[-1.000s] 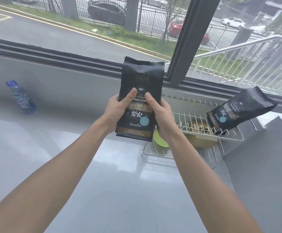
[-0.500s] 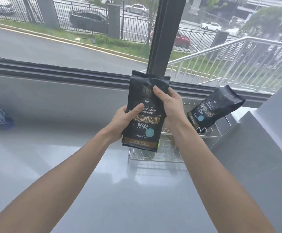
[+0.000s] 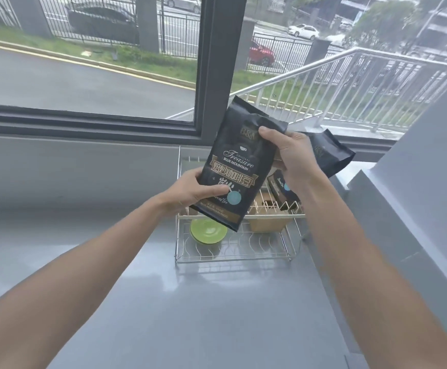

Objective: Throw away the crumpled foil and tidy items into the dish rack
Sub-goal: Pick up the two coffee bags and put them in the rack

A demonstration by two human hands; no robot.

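A black coffee bag (image 3: 239, 158) is held tilted above the wire dish rack (image 3: 233, 258). My left hand (image 3: 194, 191) grips its lower left corner. My right hand (image 3: 287, 155) grips its upper right edge. A second black coffee bag (image 3: 328, 155) leans in the rack's upper tier behind my right hand, partly hidden. A green saucer (image 3: 207, 231) lies on the rack's lower tier, and a brown cardboard box (image 3: 267, 222) sits beside it. No crumpled foil is in view.
The rack stands on a glossy grey counter (image 3: 163, 302) beneath a dark-framed window (image 3: 211, 75). A grey stepped wall (image 3: 416, 209) rises close to the rack's right side.
The bag has moved right and closer to the rack, tilting clockwise. My right hand has shifted up to its top edge. The view has swung right, so the blue bottle at left has left the frame.
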